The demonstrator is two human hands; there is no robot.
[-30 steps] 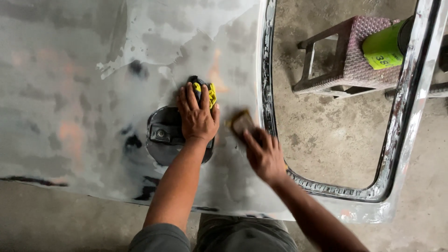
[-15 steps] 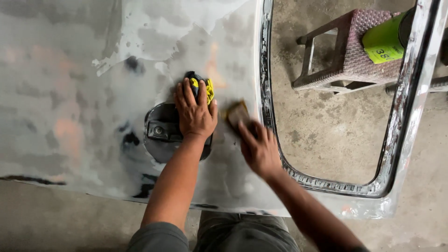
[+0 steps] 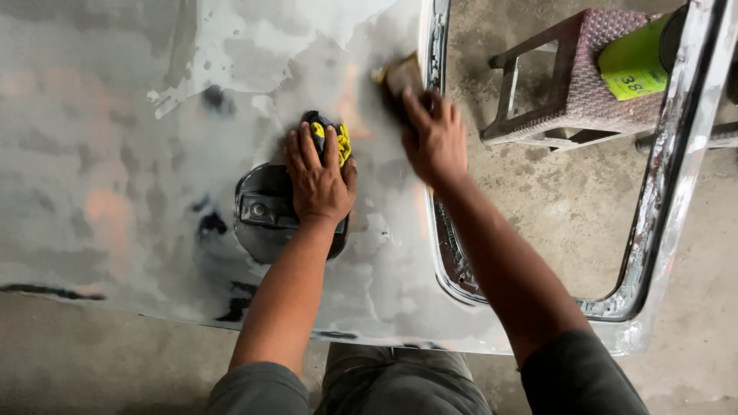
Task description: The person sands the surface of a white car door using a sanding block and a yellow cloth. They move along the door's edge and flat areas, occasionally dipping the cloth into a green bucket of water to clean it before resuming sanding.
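Your right hand has slid its gripped sanding block up the grey car door; your left hand lies flat, unclenched, on the handle recess.

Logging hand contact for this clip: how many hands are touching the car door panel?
2. The left hand rests flat over the dark handle recess, a yellow-and-black object under its fingers. The right hand presses a sanding block near the window frame.

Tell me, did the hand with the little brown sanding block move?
Yes. The right hand slid the small brown sanding block up the grey sanded car panel, away from the person, past the left hand resting on the round black recess.
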